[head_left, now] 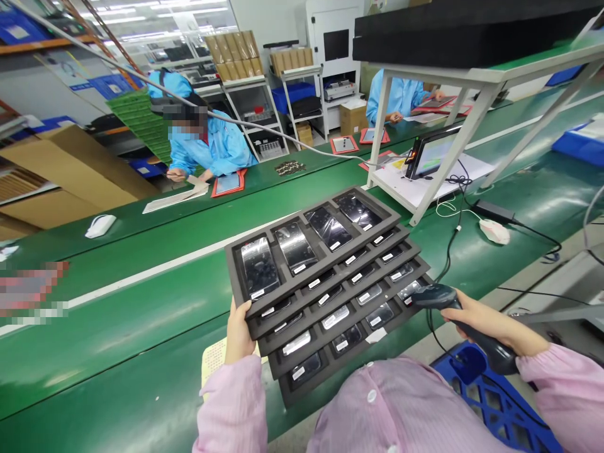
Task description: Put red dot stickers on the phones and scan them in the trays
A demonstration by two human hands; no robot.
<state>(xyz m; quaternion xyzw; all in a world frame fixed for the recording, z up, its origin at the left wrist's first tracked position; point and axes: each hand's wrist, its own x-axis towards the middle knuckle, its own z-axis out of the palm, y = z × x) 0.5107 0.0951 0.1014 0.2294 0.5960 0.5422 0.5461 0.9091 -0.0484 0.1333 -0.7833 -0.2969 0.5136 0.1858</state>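
Observation:
Several black foam trays (pixel 286 313) lie stacked and staggered like steps on the green bench. Phone screens (pixel 259 269) with small white labels sit in their compartments; four show whole in the top tray. My left hand (pixel 240 332) grips the left edge of the trays, the thumb over the rim and the other fingers hidden below. My right hand (pixel 486 319) is wrapped around a black barcode scanner (pixel 436 296). The scanner's head is close to the labelled screen at the right end of the lowest tray; whether they touch I cannot tell.
A white-legged stand (pixel 431 207) holds a monitor (pixel 436 151) at right. A white mouse (pixel 494 231) and cables lie beside it. A blue crate (pixel 514 402) is below my right arm. Two people in blue work across the green conveyor (pixel 198 270).

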